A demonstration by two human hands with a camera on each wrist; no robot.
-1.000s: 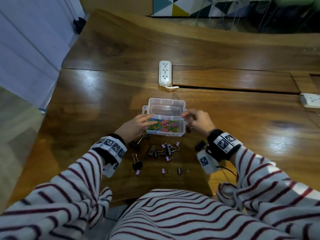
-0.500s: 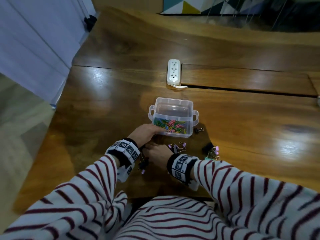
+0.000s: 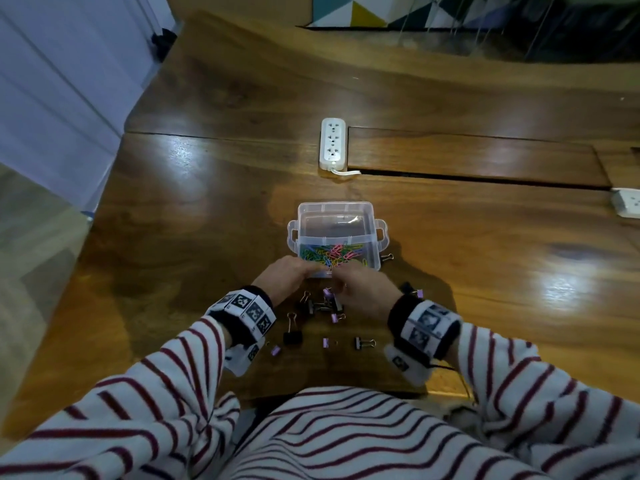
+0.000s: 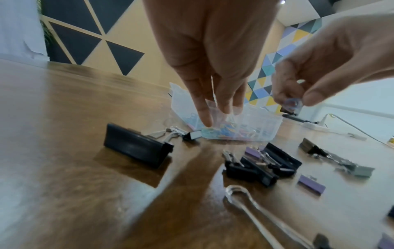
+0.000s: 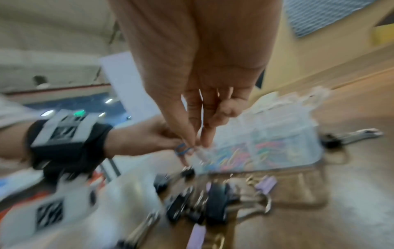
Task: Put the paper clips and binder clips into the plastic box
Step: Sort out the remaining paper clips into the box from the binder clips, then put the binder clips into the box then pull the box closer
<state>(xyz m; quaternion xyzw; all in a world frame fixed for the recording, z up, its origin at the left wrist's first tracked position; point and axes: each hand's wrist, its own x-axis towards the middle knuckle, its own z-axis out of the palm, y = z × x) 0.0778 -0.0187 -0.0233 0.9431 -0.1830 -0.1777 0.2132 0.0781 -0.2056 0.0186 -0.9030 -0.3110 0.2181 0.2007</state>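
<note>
The clear plastic box (image 3: 337, 216) stands open on the wooden table, with several coloured paper clips (image 3: 332, 254) in its near compartment. My left hand (image 3: 308, 270) has its straight fingers (image 4: 204, 118) touching the box's near left corner. My right hand (image 3: 337, 277) is beside it at the near wall and pinches a blue paper clip (image 5: 182, 150) between thumb and fingers; the blue paper clip (image 4: 291, 103) also shows in the left wrist view. Black and purple binder clips (image 3: 323, 304) lie scattered between my wrists, a large black one (image 4: 136, 148) nearest the left hand.
A white power strip (image 3: 333, 143) lies behind the box, beside a long slot in the table (image 3: 478, 176). Another strip (image 3: 627, 206) sits at the right edge. One binder clip (image 3: 387, 257) lies at the box's right side. The table's left edge (image 3: 104, 188) drops to the floor.
My right hand went from the box's right handle down to the binder clips, then up to the box's near wall, now pinching a blue paper clip. The left hand stayed at the box's near corner.
</note>
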